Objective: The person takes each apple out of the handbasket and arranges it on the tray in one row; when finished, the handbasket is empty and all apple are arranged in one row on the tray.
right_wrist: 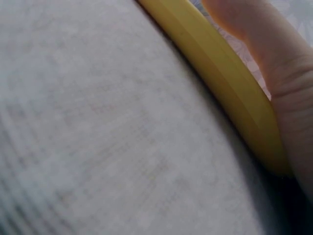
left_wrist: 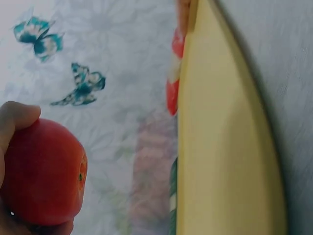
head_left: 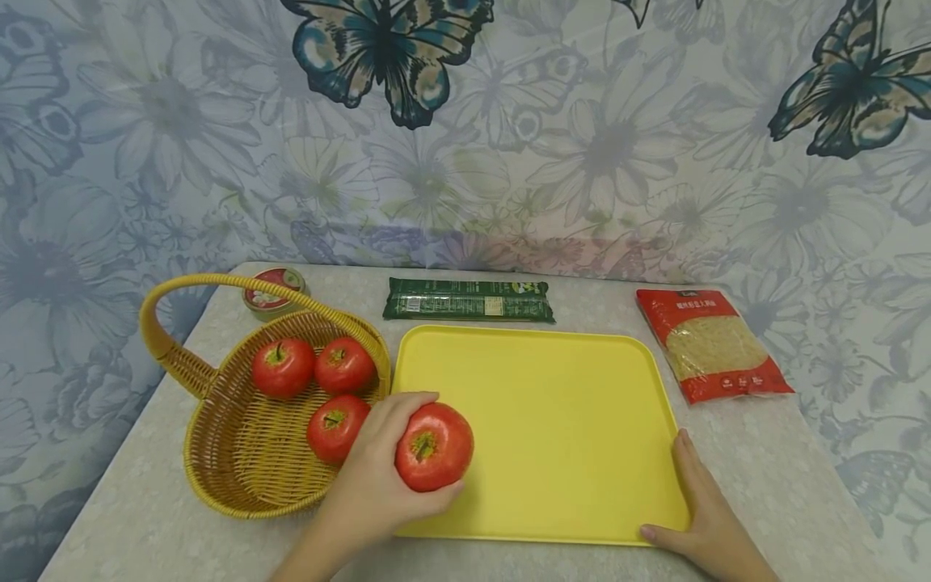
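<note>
My left hand [head_left: 381, 469] holds a red apple [head_left: 435, 447] over the left part of a yellow tray [head_left: 553, 436]. Thumb and fingers curve round the apple, and its yellow-green hollow faces the head camera. The left wrist view shows this apple [left_wrist: 44, 171] above the level of the tray [left_wrist: 210, 122]. At the tray's front right corner my right hand [head_left: 701, 513] rests against the rim, thumb over the front edge and fingers along the right side. In the right wrist view the thumb [right_wrist: 274, 44] lies along the yellow rim [right_wrist: 215, 68].
A yellow wicker basket [head_left: 200, 453] with a tall handle stands left of the tray, with three red apples [head_left: 284, 368] inside. Behind it is a round tin [head_left: 272, 291]. A green packet [head_left: 469, 301] lies behind the tray, a red bag [head_left: 716, 343] to its right.
</note>
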The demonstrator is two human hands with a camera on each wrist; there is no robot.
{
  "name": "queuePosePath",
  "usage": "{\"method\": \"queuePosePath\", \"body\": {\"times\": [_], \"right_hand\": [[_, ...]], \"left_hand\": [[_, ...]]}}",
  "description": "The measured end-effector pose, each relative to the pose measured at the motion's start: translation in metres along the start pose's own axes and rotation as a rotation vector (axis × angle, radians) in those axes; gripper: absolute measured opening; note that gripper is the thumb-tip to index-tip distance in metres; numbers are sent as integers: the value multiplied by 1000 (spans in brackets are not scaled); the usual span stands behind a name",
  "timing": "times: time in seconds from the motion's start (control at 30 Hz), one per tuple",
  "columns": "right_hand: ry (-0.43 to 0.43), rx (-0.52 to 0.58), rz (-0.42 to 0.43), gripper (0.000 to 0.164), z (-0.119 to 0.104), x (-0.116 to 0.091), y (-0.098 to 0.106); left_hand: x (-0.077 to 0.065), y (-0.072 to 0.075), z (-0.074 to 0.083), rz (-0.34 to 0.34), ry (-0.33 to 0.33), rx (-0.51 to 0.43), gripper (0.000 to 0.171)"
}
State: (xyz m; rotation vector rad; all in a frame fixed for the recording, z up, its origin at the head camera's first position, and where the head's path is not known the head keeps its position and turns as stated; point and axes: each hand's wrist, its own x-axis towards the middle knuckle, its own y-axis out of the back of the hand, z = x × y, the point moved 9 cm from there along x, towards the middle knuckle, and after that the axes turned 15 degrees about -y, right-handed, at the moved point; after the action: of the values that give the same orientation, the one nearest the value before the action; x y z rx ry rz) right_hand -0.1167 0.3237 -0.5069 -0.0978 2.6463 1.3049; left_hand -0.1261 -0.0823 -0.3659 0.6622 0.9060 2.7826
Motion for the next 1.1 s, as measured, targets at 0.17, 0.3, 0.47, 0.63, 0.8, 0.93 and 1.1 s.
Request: {"method": "queuePosePath", "body": {"times": [0.17,0.3,0.47,0.63,0.8,0.93,1.1], "right_hand": [[4,5,3,128,-1,0,0],[19,1,16,127,-2,-1,0],[41,-11,38,127,-3,-1,1],[43,-11,37,127,-4,-1,1],[22,-4,17,127,-4,-1,1],[19,-1,16,127,-4,-1,2],[22,-2,22,126,-3,-1,1]], "left_hand": [[7,-25,-7,-14,85,-47,84],[14,-35,-16,22,125,-41,82],[25,-44,-29,91,135,-21,81],[32,-55,-47,148,188,-46,83],[39,-61,-60,205,190,-47,86],[45,-65,-70,240,204,-47,88],[49,-67,-80,279,212,-68,83]]}}
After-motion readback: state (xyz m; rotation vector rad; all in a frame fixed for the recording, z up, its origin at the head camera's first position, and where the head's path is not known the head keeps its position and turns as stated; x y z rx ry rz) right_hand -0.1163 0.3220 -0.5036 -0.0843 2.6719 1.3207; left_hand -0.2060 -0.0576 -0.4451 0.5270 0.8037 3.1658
